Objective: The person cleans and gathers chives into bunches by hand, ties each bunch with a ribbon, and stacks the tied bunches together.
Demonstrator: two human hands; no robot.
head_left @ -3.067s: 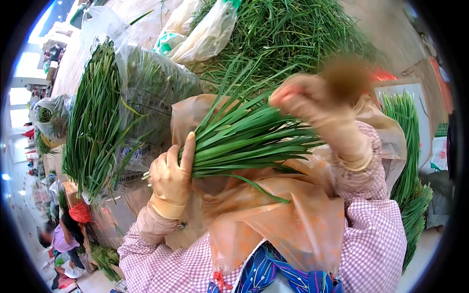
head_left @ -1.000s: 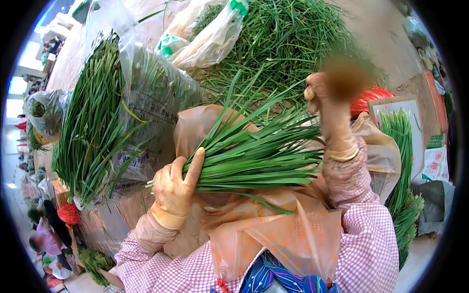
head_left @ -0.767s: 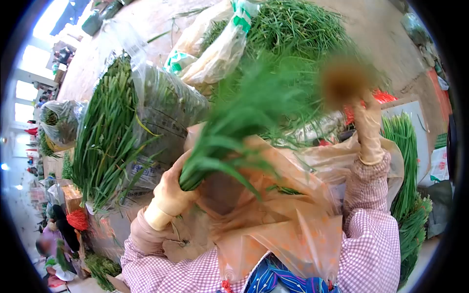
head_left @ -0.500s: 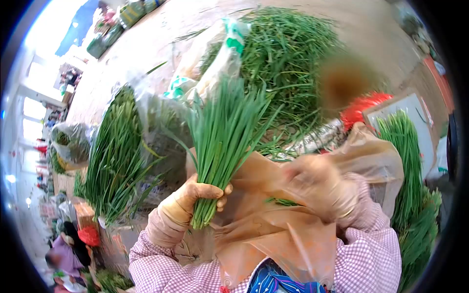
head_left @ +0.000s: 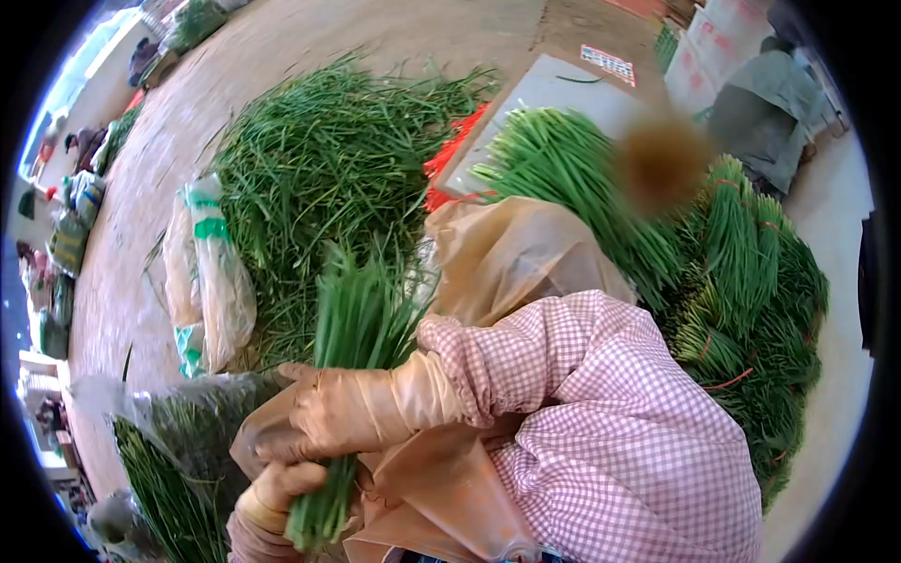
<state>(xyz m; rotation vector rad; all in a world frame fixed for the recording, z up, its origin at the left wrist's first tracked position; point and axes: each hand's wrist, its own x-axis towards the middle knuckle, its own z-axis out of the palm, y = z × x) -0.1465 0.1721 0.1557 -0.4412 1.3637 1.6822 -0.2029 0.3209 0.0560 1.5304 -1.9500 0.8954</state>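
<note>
A bunch of long flat green leaves, like garlic chives (head_left: pixel 361 300), stands slightly tilted in front of me, its cut ends pointing down. My left hand (head_left: pixel 272 497), gloved, is closed around the lower stalks. Across the front of the bunch lies my right hand (head_left: pixel 343 413), also gloved, its back toward me and its fingers stretched apart to the left. It touches the stalks just above my left hand and hides their middle. Below and behind both hands hangs a brown plastic apron (head_left: pixel 441 497).
A heap of loose leaves (head_left: pixel 328 159) covers the floor ahead, beside rolled plastic bags (head_left: pixel 211 281). Trimmed chives (head_left: pixel 563 169) lie over a grey board (head_left: pixel 554 89). Tied bunches (head_left: pixel 751 253) are stacked at right. A filled clear bag (head_left: pixel 188 422) stands left.
My view has turned right. My right hand has moved left from away from the bunch to lie across it. My left hand still holds the bunch, now lower in view.
</note>
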